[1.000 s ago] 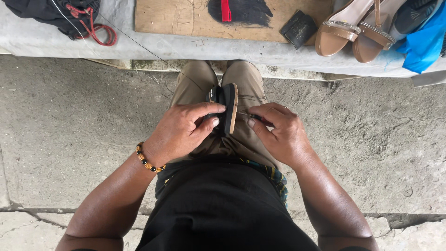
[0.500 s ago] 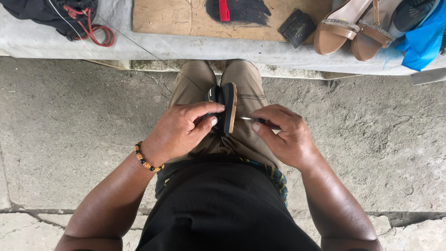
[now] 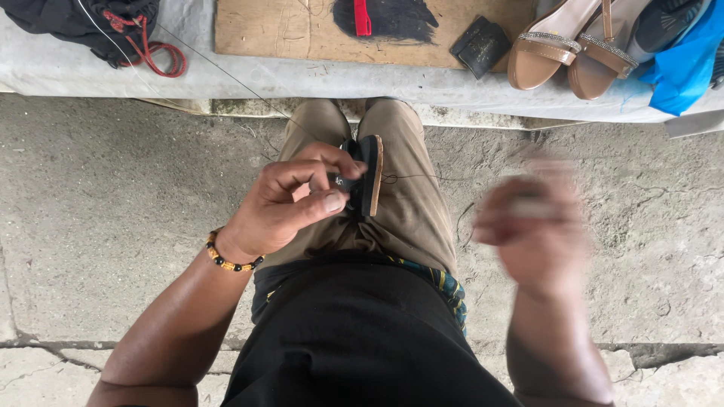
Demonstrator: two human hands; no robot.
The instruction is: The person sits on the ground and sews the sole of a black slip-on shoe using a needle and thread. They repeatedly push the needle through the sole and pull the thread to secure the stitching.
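Swung out from the sandal, the right hand is now well off to the right of the lap, blurred by motion; whether its fingers are pinched on anything I cannot tell. A thin dark thread runs from the sandal's edge toward that hand, which suggests a stitch being drawn tight.

Meanwhile the left hand, a beaded bracelet at its wrist, keeps its fingers clamped on the black sandal. This sandal stands on edge on the thighs, sole side turned right, likely so the seam faces the working hand and the knees brace it.

Along the far edge, the desk carries a cardboard sheet, a small black block, tan sandals, blue plastic and a dark bundle with red cord.
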